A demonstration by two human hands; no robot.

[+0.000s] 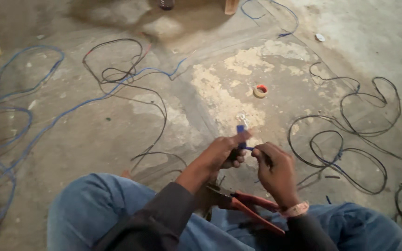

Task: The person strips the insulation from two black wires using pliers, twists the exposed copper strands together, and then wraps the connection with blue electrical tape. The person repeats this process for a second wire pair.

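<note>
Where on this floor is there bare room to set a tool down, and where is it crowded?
Free: the pale patch between the tape roll and black wire. Crowded: blue wire loops far left, black coils right.

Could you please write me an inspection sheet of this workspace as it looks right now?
Surface: bare concrete floor, patchy and dusty.
Job's things: short blue wire piece held between both hands; red-handled pliers resting on the lap.
Clutter: tape roll lying on the floor.
Grips: left hand and right hand both closed on the wire.
Cables: blue cables at left, black cables at right, loose and tangled.
Surroundings: nothing seen.
</note>
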